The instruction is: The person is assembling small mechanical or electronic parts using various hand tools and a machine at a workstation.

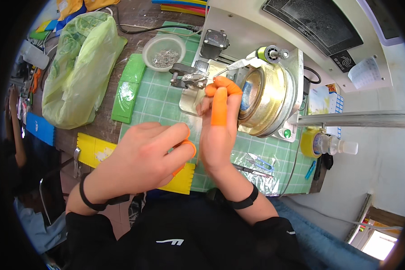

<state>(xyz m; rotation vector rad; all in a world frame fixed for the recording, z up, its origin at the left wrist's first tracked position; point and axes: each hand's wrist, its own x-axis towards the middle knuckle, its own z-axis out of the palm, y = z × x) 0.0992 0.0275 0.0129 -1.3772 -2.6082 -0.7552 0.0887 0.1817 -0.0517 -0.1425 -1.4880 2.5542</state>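
My left hand (150, 150) is closed above the front of the green cutting mat (150, 105), with orange finger covers on its pinched fingertips. Anything in that pinch is too small or hidden to make out. Wearing orange covers too, my right hand (218, 126) reaches up to the metal clamp (193, 78) of a grey benchtop machine (238, 24). Its thumb or a finger stands straight while another curls over at the clamp; what they grip cannot be made out. Right of it sits a brass-coloured round drum (267, 101). Small metal pieces (164, 58) lie in a round plastic tub (144, 51) behind the clamp.
A pale green plastic bag (78, 72) and a green strip (129, 87) lie left. A yellow strip (94, 150) runs along the front edge. Blue-handled thread snips (260, 163) and tweezers (252, 171) lie right, near a clear bottle (324, 144) and yellow tape roll (308, 143).
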